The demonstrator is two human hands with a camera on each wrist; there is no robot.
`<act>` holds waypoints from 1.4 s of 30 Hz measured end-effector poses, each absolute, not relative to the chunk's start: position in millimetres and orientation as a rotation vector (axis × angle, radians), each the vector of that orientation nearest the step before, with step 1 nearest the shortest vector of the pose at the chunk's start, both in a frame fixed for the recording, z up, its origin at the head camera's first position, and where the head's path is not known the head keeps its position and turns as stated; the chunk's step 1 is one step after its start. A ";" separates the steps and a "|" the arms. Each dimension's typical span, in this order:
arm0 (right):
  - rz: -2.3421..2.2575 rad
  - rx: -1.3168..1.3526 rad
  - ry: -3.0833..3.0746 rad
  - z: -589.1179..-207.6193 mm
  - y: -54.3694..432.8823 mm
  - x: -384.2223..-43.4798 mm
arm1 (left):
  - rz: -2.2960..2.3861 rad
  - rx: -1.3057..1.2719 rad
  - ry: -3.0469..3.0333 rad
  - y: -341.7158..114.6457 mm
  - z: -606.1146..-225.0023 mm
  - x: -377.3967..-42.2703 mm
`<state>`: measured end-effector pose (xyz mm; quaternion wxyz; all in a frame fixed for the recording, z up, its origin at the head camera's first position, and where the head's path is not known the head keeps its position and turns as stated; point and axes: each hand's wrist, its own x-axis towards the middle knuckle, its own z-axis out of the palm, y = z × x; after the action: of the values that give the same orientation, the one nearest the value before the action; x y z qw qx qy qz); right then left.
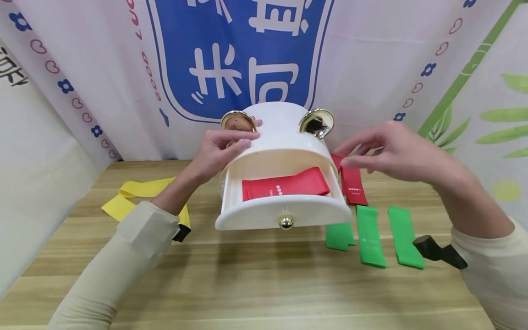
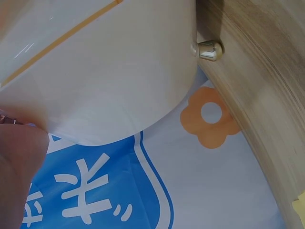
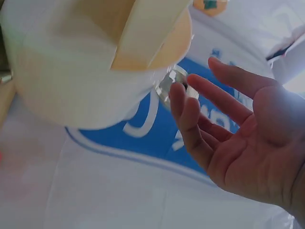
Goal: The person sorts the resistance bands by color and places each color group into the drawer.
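A white drawer box (image 1: 280, 130) with two round gold ears stands on the table. Its drawer (image 1: 284, 213) is pulled out, and a folded red resistance band (image 1: 288, 184) lies inside. My left hand (image 1: 220, 149) holds the box at its upper left, with fingers around the base of the left gold ear (image 1: 238, 121) and the thumb near the front edge. To the right of the box, my right hand (image 1: 396, 149) hovers with loosely bent fingers and nothing in them. Below its fingertips, more red band (image 1: 354, 185) lies beside the box.
Several green bands (image 1: 371, 236) lie on the wooden table (image 1: 264, 284) at the front right. A yellow band (image 1: 144, 189) lies at the left, partly behind my left forearm. Behind the box hangs a printed cloth (image 1: 363, 59) with a blue panel.
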<state>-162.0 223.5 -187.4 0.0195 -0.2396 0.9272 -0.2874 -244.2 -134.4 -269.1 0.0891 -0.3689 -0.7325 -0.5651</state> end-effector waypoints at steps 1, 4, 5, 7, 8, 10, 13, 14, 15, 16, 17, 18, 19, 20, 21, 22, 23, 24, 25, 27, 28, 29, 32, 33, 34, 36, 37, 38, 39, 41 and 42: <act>-0.904 -0.706 2.889 -188.2 227.7 -165.6 | -1.682 -1.098 -2.179 -134.7 -269.0 -244.0; -0.957 -0.600 2.888 -195.2 240.6 -181.1 | -1.677 -1.097 -2.178 -135.7 -269.2 -244.8; -0.974 -0.578 2.883 -199.2 245.3 -187.3 | -1.677 -1.101 -2.177 -135.7 -269.3 -245.3; -1.016 -0.524 2.859 -209.5 255.1 -200.2 | -1.679 -1.110 -2.173 -135.8 -269.5 -246.2; -1.042 -0.502 2.846 -215.9 260.7 -206.8 | -1.679 -1.113 -2.171 -135.8 -269.6 -246.5; -1.089 -0.457 2.820 -230.7 271.8 -220.6 | -1.679 -1.126 -2.166 -135.5 -269.5 -246.9; -1.134 -0.385 2.795 -255.5 285.8 -241.0 | -1.676 -1.130 -2.163 -135.3 -269.8 -247.2; -1.141 -0.370 2.791 -264.1 289.7 -247.7 | -1.676 -1.130 -2.163 -135.1 -269.8 -247.1; -1.145 -0.353 2.785 -272.3 292.7 -254.1 | -1.676 -1.132 -2.164 -134.9 -269.8 -247.2; -1.151 -0.340 2.781 -279.9 294.8 -259.8 | -1.675 -1.128 -2.168 -134.9 -269.7 -247.1; -1.155 -0.337 2.776 -287.1 296.7 -265.2 | -1.679 -1.128 -2.170 -134.8 -269.6 -246.9; -1.160 -0.332 2.768 -294.1 298.0 -270.6 | -1.682 -1.122 -2.171 -134.8 -269.5 -246.5; -1.155 -0.322 2.767 -300.6 299.0 -275.6 | -1.684 -1.116 -2.175 -135.0 -269.4 -246.1; -1.151 -0.306 2.768 -306.5 299.1 -279.8 | -1.687 -1.111 -2.179 -135.2 -269.3 -245.7; -1.151 -0.286 2.770 -312.4 298.9 -284.2 | -1.689 -1.105 -2.182 -135.5 -269.2 -245.2; -1.151 -0.270 2.768 -317.9 298.5 -288.0 | -1.692 -1.098 -2.184 -135.7 -269.2 -244.9; -1.138 -0.255 2.774 -323.5 298.2 -291.7 | -1.691 -1.090 -2.189 -136.0 -269.3 -244.8; -1.122 -0.231 2.782 -328.7 297.1 -294.9 | -1.690 -1.083 -2.194 -136.2 -269.2 -244.6; -1.096 -0.215 2.796 -333.7 296.1 -297.6 | -1.687 -1.081 -2.198 -136.3 -269.2 -244.6; -1.022 -0.196 2.822 -342.3 293.9 -302.1 | -1.684 -1.087 -2.198 -136.0 -269.0 -244.8; -0.973 -0.194 2.833 -345.7 292.5 -303.8 | -1.681 -1.093 -2.194 -135.8 -268.7 -244.9; -0.918 -0.189 2.843 -348.8 291.1 -305.5 | -1.680 -1.100 -2.191 -135.5 -268.4 -244.9; -0.789 -0.181 2.844 -356.2 288.1 -309.4 | -1.684 -1.121 -2.171 -134.7 -268.3 -245.1; -0.770 -0.176 2.838 -358.6 287.5 -310.7 | -1.680 -1.117 -2.171 -134.6 -268.4 -244.9; -0.760 -0.165 2.829 -360.5 286.9 -311.5 | -1.677 -1.113 -2.172 -134.7 -268.5 -244.7; -0.747 -0.153 2.830 -363.4 286.7 -313.2 | -1.669 -1.103 -2.181 -134.7 -268.4 -244.5; -0.732 -0.160 2.843 -364.6 287.0 -314.3 | -1.665 -1.098 -2.187 -134.6 -267.9 -244.2; -0.726 -0.159 2.855 -365.4 287.0 -315.0 | -1.660 -1.091 -2.192 -134.8 -267.8 -243.9; -0.727 -0.155 2.865 -366.1 287.1 -315.7 | -1.655 -1.084 -2.196 -135.1 -267.6 -243.8; -0.711 -0.153 2.886 -367.1 287.5 -317.0 | -1.651 -1.078 -2.201 -135.6 -267.6 -243.7; -0.700 -0.151 2.894 -367.2 287.7 -317.2 | -1.649 -1.074 -2.203 -135.8 -267.7 -243.4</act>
<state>-317.2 287.7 -367.2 0.0799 -0.0504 0.9676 -0.2342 -243.4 -135.8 -267.7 0.0934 -0.3620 -0.7425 -0.5558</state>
